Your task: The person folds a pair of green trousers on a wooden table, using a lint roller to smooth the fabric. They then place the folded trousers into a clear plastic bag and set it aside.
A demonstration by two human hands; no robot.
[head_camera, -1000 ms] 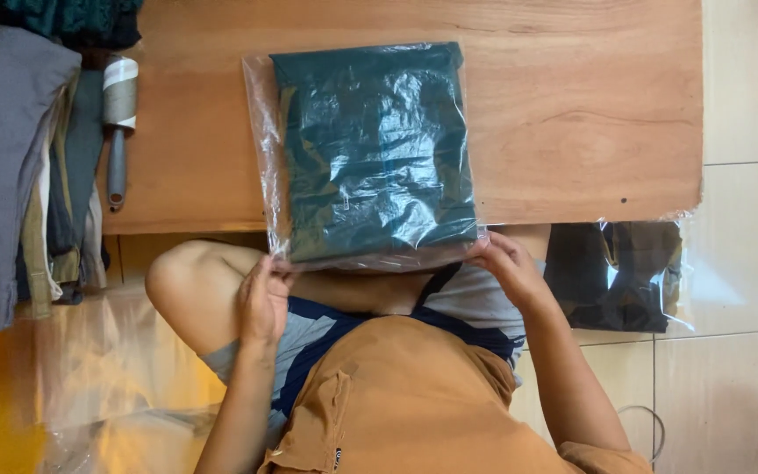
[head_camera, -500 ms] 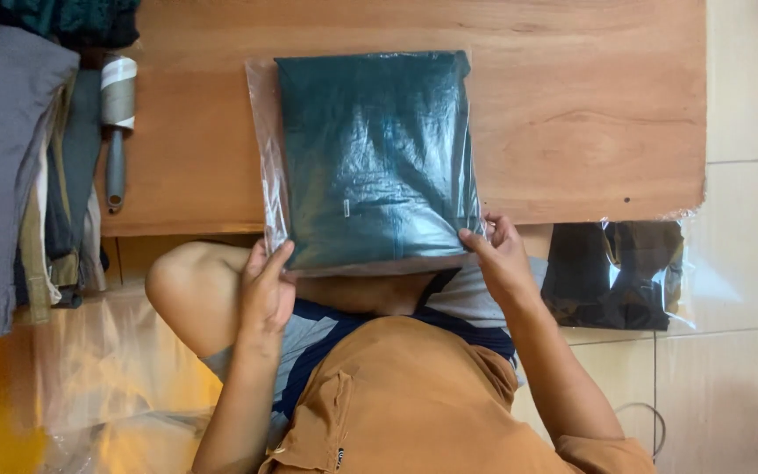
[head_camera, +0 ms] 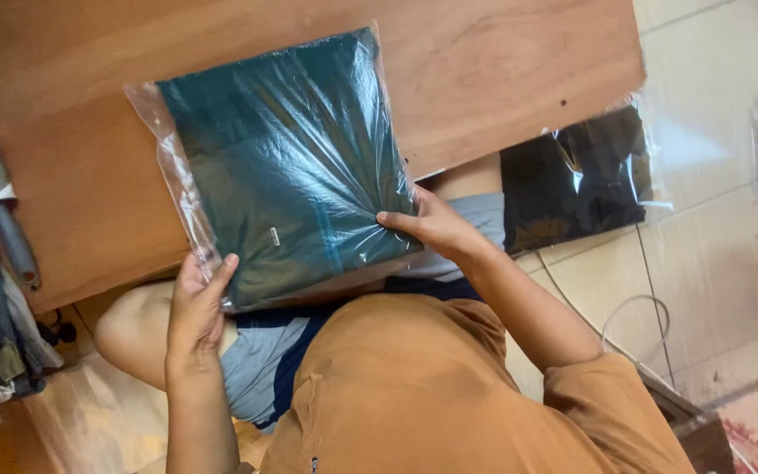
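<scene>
Wooden worktop (head_camera: pixel 502 79) carries a clear bag w/ dark green folded garment (head_camera: pixel 287 167), near edge overhanging; left hand (head_camera: pixel 196 303) pinches near-left corner, right hand (head_camera: pixel 427 224) pinches near-right edge, so best keep both grips level & plastic taut to avoid creasing.

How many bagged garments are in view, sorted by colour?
Dark green bagged garment, held by the left hand and right hand: 1
Black bagged garment, lying on the floor: 1
Total: 2
</scene>
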